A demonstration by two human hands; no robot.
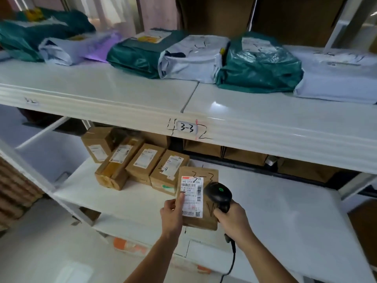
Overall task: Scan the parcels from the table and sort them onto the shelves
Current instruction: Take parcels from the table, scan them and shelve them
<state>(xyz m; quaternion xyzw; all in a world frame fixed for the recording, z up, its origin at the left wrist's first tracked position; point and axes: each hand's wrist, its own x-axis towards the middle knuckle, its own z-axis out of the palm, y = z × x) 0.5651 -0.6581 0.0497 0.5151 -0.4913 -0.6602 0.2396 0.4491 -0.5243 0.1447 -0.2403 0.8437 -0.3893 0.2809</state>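
My left hand (172, 213) holds a brown cardboard parcel (208, 176) by its left edge, thumb on the white shipping label (192, 198). "3-3" is handwritten on the parcel's top. My right hand (230, 219) grips a black barcode scanner (219, 194) with a green light, its head right beside the label. The parcel hovers over the front of the lower white shelf (265, 211). A tag reading "3-3" (186, 128) sits on the upper shelf's edge (285, 129).
A row of cardboard boxes (142, 164) lies on the lower shelf left of the parcel. Green, white and purple poly-bag parcels (259, 64) line the upper shelf. More brown boxes stand at the back under the upper shelf. The scanner's cable (231, 260) hangs down.
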